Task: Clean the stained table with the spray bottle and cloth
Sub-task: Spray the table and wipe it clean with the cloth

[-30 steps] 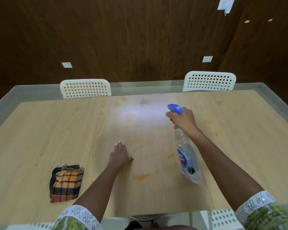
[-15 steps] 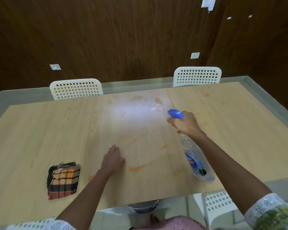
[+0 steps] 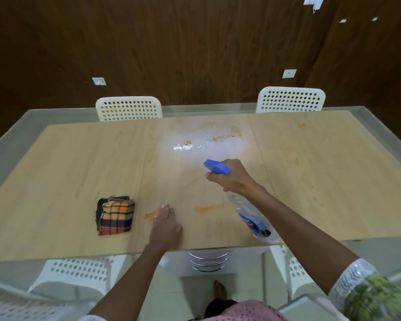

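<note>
Head view: right hand (image 3: 233, 176) grips the spray bottle (image 3: 250, 214) by its neck, nozzle aimed at the wet far stains on the table (image 3: 67, 172). Left hand (image 3: 166, 224) rests flat, fingers straight. Cloth (image 3: 115, 215) lies beside it, untouched. Recommended: wet the near orange streaks (image 3: 205, 208) evenly before wiping.

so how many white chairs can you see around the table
4: two at the far side, left and right; two at the near side, left and right, partly hidden by the table.
</note>
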